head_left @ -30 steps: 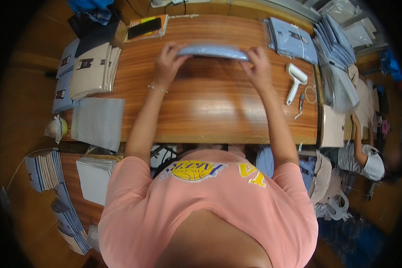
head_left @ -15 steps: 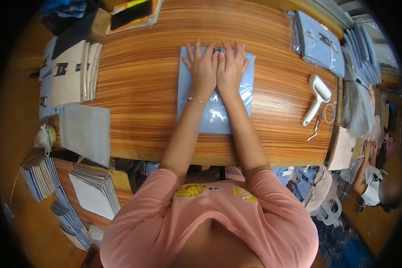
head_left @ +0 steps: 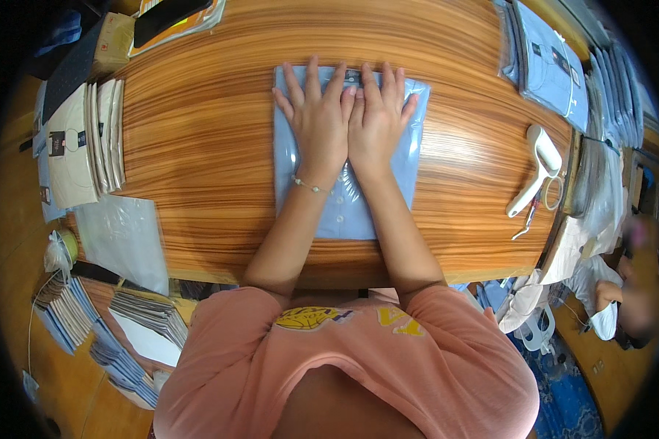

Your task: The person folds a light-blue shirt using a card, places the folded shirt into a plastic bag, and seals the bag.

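Note:
A folded light blue shirt in a clear plastic bag [head_left: 406, 164] lies flat in the middle of the wooden table [head_left: 205, 146]. My left hand [head_left: 316, 121] and my right hand [head_left: 378, 121] rest side by side on top of it, palms down, fingers spread and pointing away from me. Both hands press on the upper half of the bag. A thin bracelet sits on my left wrist.
A white handheld tool [head_left: 538, 164] and scissors [head_left: 534, 212] lie at the table's right. Bagged blue shirts [head_left: 549, 62] are stacked at the back right. Cream folded garments [head_left: 80, 143] and empty clear bags [head_left: 121, 238] are at the left. Another person [head_left: 626, 293] sits at the far right.
The bagged shirt came from the far table edge to the middle. My hands went from gripping its ends to lying flat together on it.

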`<state>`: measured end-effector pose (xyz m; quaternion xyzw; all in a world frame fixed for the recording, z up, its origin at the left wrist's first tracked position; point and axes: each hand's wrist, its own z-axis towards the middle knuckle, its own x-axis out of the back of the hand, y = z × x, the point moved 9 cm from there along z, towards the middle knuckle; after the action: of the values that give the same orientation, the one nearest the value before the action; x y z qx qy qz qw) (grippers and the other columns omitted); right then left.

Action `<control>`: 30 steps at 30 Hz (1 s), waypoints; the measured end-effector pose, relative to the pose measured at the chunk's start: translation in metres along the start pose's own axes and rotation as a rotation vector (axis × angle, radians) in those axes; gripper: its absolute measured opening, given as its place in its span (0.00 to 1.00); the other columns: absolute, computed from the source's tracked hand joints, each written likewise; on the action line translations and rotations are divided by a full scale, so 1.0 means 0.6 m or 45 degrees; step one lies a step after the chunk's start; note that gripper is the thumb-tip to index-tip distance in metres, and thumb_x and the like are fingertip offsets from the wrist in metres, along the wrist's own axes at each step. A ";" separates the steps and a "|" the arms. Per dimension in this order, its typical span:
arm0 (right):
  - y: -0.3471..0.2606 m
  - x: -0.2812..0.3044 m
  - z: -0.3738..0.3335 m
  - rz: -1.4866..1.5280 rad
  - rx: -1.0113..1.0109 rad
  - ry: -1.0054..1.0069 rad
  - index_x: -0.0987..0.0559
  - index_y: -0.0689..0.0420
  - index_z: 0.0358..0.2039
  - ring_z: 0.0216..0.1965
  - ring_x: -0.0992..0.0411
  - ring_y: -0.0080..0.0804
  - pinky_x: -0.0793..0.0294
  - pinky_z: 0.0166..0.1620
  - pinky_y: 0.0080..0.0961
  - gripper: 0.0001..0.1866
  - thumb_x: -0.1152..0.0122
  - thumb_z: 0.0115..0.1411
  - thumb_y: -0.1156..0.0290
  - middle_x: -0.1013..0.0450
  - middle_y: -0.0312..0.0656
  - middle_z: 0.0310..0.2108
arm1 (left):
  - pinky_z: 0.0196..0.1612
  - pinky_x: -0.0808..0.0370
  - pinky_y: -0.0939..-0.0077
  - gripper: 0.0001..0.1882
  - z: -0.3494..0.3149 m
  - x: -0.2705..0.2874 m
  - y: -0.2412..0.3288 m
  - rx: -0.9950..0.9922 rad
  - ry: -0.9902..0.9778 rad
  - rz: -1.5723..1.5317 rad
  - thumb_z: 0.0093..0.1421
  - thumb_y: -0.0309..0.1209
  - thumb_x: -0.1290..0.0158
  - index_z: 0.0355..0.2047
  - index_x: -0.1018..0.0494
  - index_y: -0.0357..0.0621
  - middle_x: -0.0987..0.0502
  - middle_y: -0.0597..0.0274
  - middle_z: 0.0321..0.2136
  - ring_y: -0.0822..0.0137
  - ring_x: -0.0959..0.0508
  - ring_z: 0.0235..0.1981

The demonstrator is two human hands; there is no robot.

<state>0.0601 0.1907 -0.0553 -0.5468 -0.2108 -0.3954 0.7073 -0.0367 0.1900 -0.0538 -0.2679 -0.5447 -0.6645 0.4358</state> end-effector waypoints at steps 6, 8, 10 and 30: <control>0.012 -0.012 0.001 -0.026 -0.014 -0.010 0.27 0.57 0.49 0.63 0.51 0.49 0.66 0.61 0.56 0.20 0.50 0.56 0.65 0.41 0.54 0.57 | 0.59 0.62 0.39 0.20 -0.001 -0.021 -0.013 0.028 -0.039 0.018 0.61 0.40 0.56 0.54 0.33 0.53 0.45 0.51 0.60 0.40 0.56 0.63; 0.015 -0.011 0.008 0.035 -0.038 -0.071 0.29 0.55 0.51 0.63 0.53 0.49 0.65 0.61 0.56 0.21 0.50 0.57 0.63 0.43 0.53 0.58 | 0.59 0.63 0.38 0.21 0.008 -0.027 -0.013 0.002 -0.044 0.000 0.61 0.40 0.56 0.55 0.35 0.55 0.46 0.51 0.61 0.41 0.57 0.63; 0.031 -0.007 0.018 0.155 -0.110 -0.189 0.31 0.52 0.53 0.64 0.55 0.51 0.64 0.61 0.56 0.23 0.51 0.57 0.62 0.45 0.54 0.59 | 0.59 0.64 0.36 0.22 0.003 -0.023 -0.030 -0.050 -0.031 -0.213 0.61 0.41 0.56 0.56 0.36 0.57 0.48 0.50 0.62 0.41 0.58 0.64; 0.050 0.043 -0.015 -0.231 0.268 -0.234 0.38 0.43 0.59 0.65 0.62 0.56 0.64 0.59 0.62 0.36 0.50 0.53 0.41 0.55 0.52 0.64 | 0.56 0.62 0.29 0.43 -0.045 0.027 -0.034 -0.075 -0.245 0.280 0.47 0.60 0.47 0.62 0.46 0.61 0.61 0.50 0.65 0.42 0.60 0.64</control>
<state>0.0982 0.1764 -0.0575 -0.4824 -0.3632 -0.3817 0.6997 -0.0592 0.1601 -0.0573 -0.4011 -0.5314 -0.5998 0.4438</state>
